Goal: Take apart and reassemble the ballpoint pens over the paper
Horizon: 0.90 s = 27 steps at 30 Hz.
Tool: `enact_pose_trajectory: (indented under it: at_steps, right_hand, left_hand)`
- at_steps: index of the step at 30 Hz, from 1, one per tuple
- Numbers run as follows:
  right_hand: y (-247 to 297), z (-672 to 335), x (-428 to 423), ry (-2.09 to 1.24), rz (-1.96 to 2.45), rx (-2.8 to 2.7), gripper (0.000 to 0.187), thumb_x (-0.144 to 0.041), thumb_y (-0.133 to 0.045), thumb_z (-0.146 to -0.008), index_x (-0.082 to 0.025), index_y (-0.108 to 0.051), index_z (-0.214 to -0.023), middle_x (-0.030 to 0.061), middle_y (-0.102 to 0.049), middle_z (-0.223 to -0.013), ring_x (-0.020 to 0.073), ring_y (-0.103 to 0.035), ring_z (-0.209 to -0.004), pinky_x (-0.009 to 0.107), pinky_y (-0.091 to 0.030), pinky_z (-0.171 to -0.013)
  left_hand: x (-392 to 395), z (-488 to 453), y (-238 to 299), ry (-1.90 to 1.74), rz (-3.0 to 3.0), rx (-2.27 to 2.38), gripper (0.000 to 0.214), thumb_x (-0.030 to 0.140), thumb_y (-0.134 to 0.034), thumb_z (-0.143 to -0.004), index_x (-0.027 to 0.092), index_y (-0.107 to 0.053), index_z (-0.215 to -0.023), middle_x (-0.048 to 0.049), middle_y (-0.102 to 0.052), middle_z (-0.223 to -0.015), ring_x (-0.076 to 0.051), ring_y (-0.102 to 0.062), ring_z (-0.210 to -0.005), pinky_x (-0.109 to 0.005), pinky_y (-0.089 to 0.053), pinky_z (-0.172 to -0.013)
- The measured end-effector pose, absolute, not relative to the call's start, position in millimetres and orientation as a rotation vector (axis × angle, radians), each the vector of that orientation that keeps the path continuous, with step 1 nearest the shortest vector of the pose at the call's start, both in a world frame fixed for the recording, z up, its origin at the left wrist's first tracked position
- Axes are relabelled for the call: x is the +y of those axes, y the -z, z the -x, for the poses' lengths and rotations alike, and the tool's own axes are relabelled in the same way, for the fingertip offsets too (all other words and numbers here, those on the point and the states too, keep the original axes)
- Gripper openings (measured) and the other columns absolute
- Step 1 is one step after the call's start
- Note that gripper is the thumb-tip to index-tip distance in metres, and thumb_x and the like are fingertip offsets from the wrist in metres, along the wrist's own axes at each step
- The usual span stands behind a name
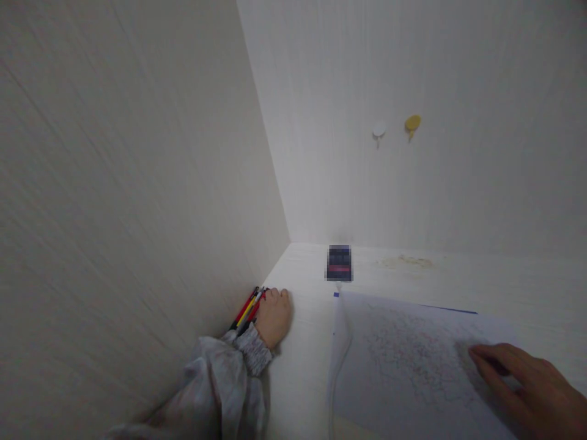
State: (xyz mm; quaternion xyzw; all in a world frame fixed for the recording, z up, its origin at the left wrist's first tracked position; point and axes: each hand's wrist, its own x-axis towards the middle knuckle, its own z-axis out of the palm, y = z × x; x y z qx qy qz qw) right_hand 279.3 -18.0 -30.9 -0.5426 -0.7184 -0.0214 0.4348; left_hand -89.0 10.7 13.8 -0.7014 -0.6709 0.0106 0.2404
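My left hand (276, 315) rests at the base of the left wall, beside and partly over a bundle of pens (246, 311). Red, yellow, white and black barrels show among them. Its fingers are curled down, and what lies under them is hidden. A sheet of paper (380, 391) covered in thin, branching map-like lines lies on the white table (302, 373). Over its right part hovers my right hand (532, 385), thumb and forefinger brought together at the tips. No object shows in that pinch.
A dark blurred-out box or device (339, 263) stands near the back wall. A blue strip (449, 309) runs along the paper's top edge, and a small blue piece (336, 294) marks its corner. A white hook (378, 131) and a yellow hook (412, 124) are on the wall.
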Motion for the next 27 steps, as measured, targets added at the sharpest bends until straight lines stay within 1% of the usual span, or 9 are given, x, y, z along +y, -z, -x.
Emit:
enact_pose_trajectory:
  at_steps: [4, 8, 15, 19, 21, 23, 24, 25, 27]
  right_hand:
    - [30, -283, -17, 0.012, 1.474, -1.865, 0.017, -0.040, -0.049, -0.064, -0.029, -0.061, -0.067, 0.0044, -0.065, -0.067, 0.0239, -0.060, -0.060, 0.036, -0.047, -0.053]
    - [21, -277, -22, -0.033, 1.537, -1.928, 0.023, -0.038, -0.046, -0.068, -0.023, -0.063, -0.070, 0.0057, -0.065, -0.070, 0.0214, -0.059, -0.062, 0.034, -0.047, -0.057]
    - [20, -265, -27, -0.124, 1.476, -1.899, 0.020, -0.038, -0.047, -0.070, -0.022, -0.059, -0.072, 0.0050, -0.061, -0.071, 0.0184, -0.057, -0.065, 0.029, -0.046, -0.057]
    - [12, -249, -34, -0.333, 1.433, -1.891, 0.020, -0.034, -0.042, -0.075, -0.021, -0.057, -0.074, 0.0043, -0.059, -0.071, 0.0158, -0.055, -0.063, 0.024, -0.043, -0.053]
    - [1, -235, -41, -0.478, 1.401, -1.910, 0.023, -0.034, -0.039, -0.078, -0.020, -0.056, -0.074, 0.0037, -0.058, -0.067, 0.0146, -0.053, -0.060, 0.024, -0.042, -0.053]
    - [-10, -218, -49, -0.660, 1.315, -1.938, 0.025, -0.034, -0.036, -0.080, -0.019, -0.057, -0.080, 0.0037, -0.059, -0.069, 0.0141, -0.053, -0.063, 0.024, -0.042, -0.059]
    - [-14, -210, -52, -0.755, 1.259, -1.946, 0.024, -0.034, -0.038, -0.080, -0.019, -0.056, -0.087, 0.0035, -0.059, -0.071, 0.0139, -0.053, -0.064, 0.024, -0.042, -0.060]
    - [-17, -202, -54, -0.840, 1.194, -1.973, 0.024, -0.035, -0.040, -0.079, -0.019, -0.055, -0.089, 0.0024, -0.059, -0.067, 0.0134, -0.053, -0.062, 0.024, -0.042, -0.059]
    - [-18, -187, -56, -0.996, 1.071, -1.972, 0.022, -0.034, -0.043, -0.077, -0.019, -0.055, -0.089, 0.0024, -0.059, -0.071, 0.0132, -0.053, -0.065, 0.023, -0.041, -0.061]
  left_hand:
    - [13, 82, -8, -0.014, 2.050, -1.797, 0.025, -0.002, -0.034, -0.072, 0.007, -0.048, -0.091, -0.0132, -0.050, -0.082, -0.021, -0.048, -0.078, -0.034, -0.038, -0.067]
    - [10, 62, 1, 0.068, 2.137, -1.777, 0.025, -0.002, -0.035, -0.072, 0.009, -0.047, -0.090, -0.0108, -0.048, -0.085, -0.020, -0.046, -0.081, -0.035, -0.038, -0.070]
    - [-11, 24, 0, 0.372, 2.446, -1.503, 0.029, 0.002, -0.033, -0.076, 0.013, -0.045, -0.101, -0.0074, -0.052, -0.091, -0.018, -0.048, -0.081, -0.032, -0.041, -0.071]
    - [-19, 8, -4, 0.707, 2.638, -0.968, 0.035, 0.003, -0.034, -0.078, 0.014, -0.037, -0.112, -0.0067, -0.057, -0.090, -0.016, -0.050, -0.081, -0.032, -0.042, -0.071]
    - [-21, 0, -4, 0.861, 2.687, -0.746, 0.031, 0.004, -0.035, -0.079, 0.014, -0.039, -0.108, -0.0051, -0.060, -0.085, -0.014, -0.052, -0.078, -0.030, -0.043, -0.069]
    - [-23, -7, -4, 0.979, 2.717, -0.582, 0.026, 0.006, -0.038, -0.080, 0.015, -0.042, -0.105, -0.0045, -0.062, -0.084, -0.013, -0.054, -0.078, -0.029, -0.043, -0.071]
    - [-24, -10, -5, 1.033, 2.732, -0.503, 0.025, 0.007, -0.039, -0.080, 0.015, -0.042, -0.104, -0.0046, -0.062, -0.085, -0.013, -0.054, -0.079, -0.029, -0.044, -0.072]
    - [-25, -12, -6, 1.076, 2.751, -0.428, 0.024, 0.008, -0.039, -0.081, 0.014, -0.042, -0.104, -0.0049, -0.063, -0.086, -0.013, -0.055, -0.081, -0.028, -0.044, -0.074]
    - [-29, -14, -9, 1.128, 2.814, -0.366, 0.019, 0.012, -0.039, -0.082, 0.015, -0.045, -0.100, -0.0050, -0.063, -0.086, -0.013, -0.056, -0.083, -0.026, -0.045, -0.074]
